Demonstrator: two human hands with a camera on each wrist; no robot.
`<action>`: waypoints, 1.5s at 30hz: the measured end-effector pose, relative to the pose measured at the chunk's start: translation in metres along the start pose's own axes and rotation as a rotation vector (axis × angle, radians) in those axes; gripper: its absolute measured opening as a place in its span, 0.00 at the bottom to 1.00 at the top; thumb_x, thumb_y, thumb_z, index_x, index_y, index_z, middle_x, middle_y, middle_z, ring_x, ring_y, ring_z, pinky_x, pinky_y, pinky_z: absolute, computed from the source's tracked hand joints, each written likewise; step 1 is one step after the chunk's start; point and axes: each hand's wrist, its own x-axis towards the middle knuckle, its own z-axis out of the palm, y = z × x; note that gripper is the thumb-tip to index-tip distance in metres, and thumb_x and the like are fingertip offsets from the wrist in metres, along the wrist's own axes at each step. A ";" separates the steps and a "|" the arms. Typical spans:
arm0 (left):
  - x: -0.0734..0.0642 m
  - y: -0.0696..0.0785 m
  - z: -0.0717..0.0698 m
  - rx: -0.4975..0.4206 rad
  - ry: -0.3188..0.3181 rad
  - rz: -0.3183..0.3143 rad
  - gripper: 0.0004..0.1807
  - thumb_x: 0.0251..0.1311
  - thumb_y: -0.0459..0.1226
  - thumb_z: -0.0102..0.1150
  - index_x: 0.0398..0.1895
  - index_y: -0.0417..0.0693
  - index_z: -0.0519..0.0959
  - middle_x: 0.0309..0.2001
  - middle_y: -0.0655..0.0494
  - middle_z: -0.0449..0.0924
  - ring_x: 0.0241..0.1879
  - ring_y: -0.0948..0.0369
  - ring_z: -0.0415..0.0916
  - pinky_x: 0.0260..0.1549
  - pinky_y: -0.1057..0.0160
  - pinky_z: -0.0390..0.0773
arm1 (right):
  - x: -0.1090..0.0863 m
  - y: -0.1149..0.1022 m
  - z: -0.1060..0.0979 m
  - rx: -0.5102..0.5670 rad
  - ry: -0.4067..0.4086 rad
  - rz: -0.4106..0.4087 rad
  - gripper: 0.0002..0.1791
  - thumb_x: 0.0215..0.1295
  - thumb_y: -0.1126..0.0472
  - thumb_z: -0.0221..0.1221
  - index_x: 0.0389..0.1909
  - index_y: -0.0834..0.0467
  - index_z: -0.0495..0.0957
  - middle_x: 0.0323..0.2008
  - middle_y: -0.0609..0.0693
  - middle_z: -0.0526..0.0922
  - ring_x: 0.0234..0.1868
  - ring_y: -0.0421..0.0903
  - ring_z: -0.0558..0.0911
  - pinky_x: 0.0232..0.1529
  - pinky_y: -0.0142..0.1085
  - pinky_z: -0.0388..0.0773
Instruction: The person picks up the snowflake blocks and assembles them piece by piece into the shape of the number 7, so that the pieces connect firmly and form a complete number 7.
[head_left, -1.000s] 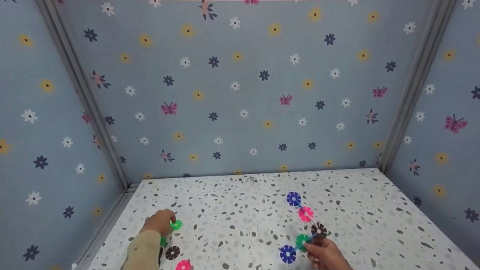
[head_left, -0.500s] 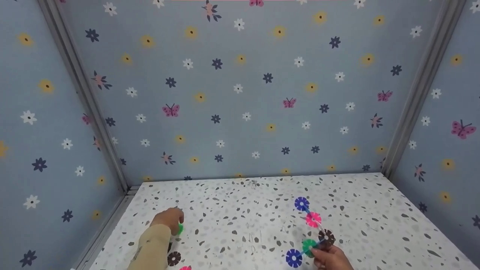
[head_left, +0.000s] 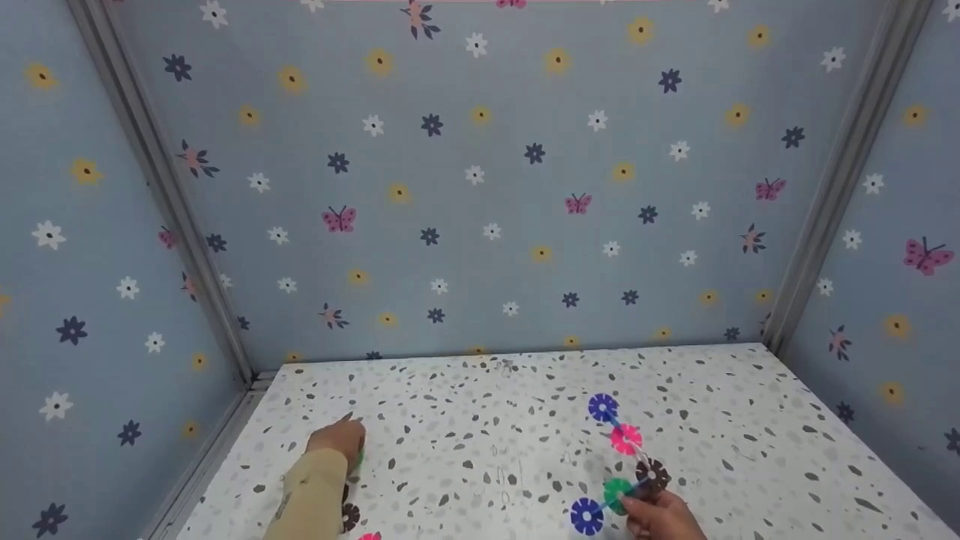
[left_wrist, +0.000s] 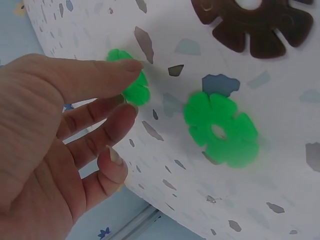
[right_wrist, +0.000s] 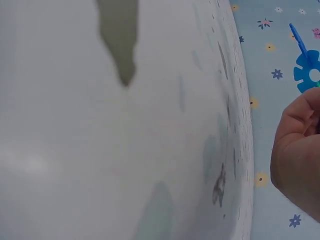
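Note:
My left hand [head_left: 337, 441] is low over the left of the table. In the left wrist view its thumb and fingers pinch a bright green notched disc [left_wrist: 137, 94], partly covered by the thumb. A second green notched disc [left_wrist: 237, 145] lies beside it, and a dark brown one [left_wrist: 260, 25] lies nearby. My right hand [head_left: 664, 516] grips a chain of interlocked flower-shaped discs near its green disc [head_left: 618, 496] and brown disc [head_left: 651, 474]. Pink [head_left: 625, 439] and blue [head_left: 602, 407] discs form its far end; another blue disc [head_left: 586, 516] ends the near side.
A pink disc [head_left: 369, 536] shows at the bottom edge of the head view. The speckled white table [head_left: 480, 420] is enclosed by flower-patterned walls [head_left: 480, 187] with grey metal corner posts [head_left: 169, 202].
My left hand has moved slightly right and closed over the green disc, which is now mostly hidden in the head view. The right hand still holds the chain, slightly shifted in view.

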 end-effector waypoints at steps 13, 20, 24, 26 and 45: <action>-0.006 0.002 -0.004 -0.038 -0.093 -0.083 0.14 0.46 0.29 0.75 0.34 0.37 0.79 0.28 0.45 0.79 0.29 0.52 0.78 0.36 0.47 0.81 | -0.002 0.000 0.002 -0.001 0.003 0.012 0.12 0.64 0.65 0.64 0.41 0.61 0.70 0.27 0.50 0.75 0.25 0.43 0.71 0.27 0.33 0.68; -0.010 -0.003 -0.008 -0.074 -0.014 -0.022 0.13 0.45 0.29 0.77 0.30 0.39 0.79 0.26 0.50 0.77 0.28 0.53 0.77 0.36 0.46 0.80 | -0.002 0.002 0.006 0.018 0.015 0.010 0.12 0.64 0.65 0.64 0.41 0.60 0.69 0.27 0.50 0.74 0.24 0.43 0.70 0.26 0.32 0.68; -0.009 0.002 -0.009 -0.145 -0.004 0.004 0.07 0.53 0.24 0.67 0.31 0.39 0.79 0.28 0.49 0.78 0.30 0.52 0.77 0.37 0.46 0.79 | -0.003 0.001 0.006 0.032 0.001 0.023 0.14 0.64 0.65 0.64 0.42 0.61 0.69 0.28 0.50 0.75 0.25 0.43 0.70 0.27 0.33 0.68; -0.008 0.007 -0.009 -0.157 0.011 0.023 0.05 0.56 0.25 0.65 0.33 0.39 0.79 0.30 0.49 0.78 0.31 0.51 0.77 0.39 0.46 0.79 | -0.004 0.001 0.006 0.037 0.003 0.031 0.13 0.64 0.66 0.64 0.42 0.60 0.69 0.28 0.50 0.75 0.25 0.43 0.70 0.28 0.33 0.68; -0.019 0.095 0.016 -0.392 0.091 0.355 0.04 0.62 0.37 0.64 0.37 0.51 0.79 0.26 0.64 0.73 0.26 0.64 0.69 0.29 0.59 0.72 | -0.001 0.001 0.011 0.029 -0.014 0.003 0.07 0.67 0.66 0.60 0.37 0.58 0.69 0.29 0.50 0.76 0.27 0.43 0.71 0.28 0.33 0.68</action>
